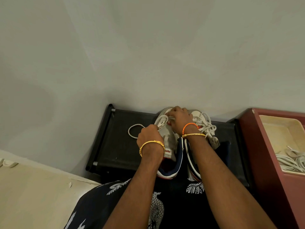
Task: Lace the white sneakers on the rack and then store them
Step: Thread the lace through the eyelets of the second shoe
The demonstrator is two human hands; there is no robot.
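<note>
Hands meet over the left sneaker: the left hand pinches a white lace that loops out onto the black rack, and the right hand curls round the lace at the eyelets, its fingertips hidden. Its wrist covers part of the right sneaker, touching the first. Both sit near the rack's back edge by the wall; a red box stands just beside, cut off at the frame.

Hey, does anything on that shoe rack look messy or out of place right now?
The right sneaker has loose laces tangled over it. On the left sneaker a lace loop trails onto the rack from the left hand.
</note>
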